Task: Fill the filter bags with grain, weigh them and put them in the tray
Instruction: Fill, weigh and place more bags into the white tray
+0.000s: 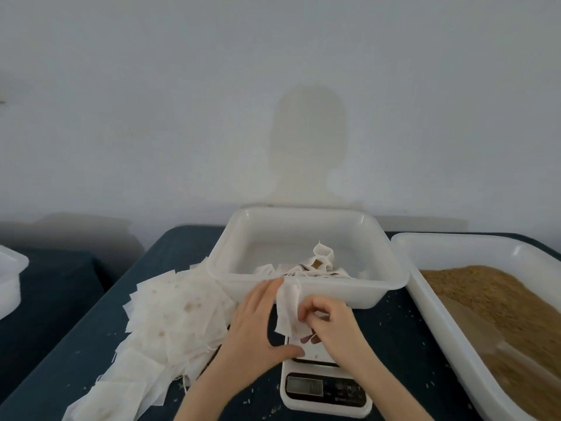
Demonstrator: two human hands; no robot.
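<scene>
Fingers (306,311) of the right hand (331,326) pinched a white paper filter bag (288,311) beside the flat, straight-fingered left hand (258,323); spreading its mouth wide would ease filling.

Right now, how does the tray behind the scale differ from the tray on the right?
The tray behind the scale holds a few filter bags and shows bare floor; the tray on the right holds loose brown grain. The first is wholly in view, the second cut by the frame. Both are white plastic.

We see our two hands, the left hand (255,326) and the right hand (331,323), both bare, with no gloves, rings or watch. Our forearms are bare, no sleeves in view.
</scene>
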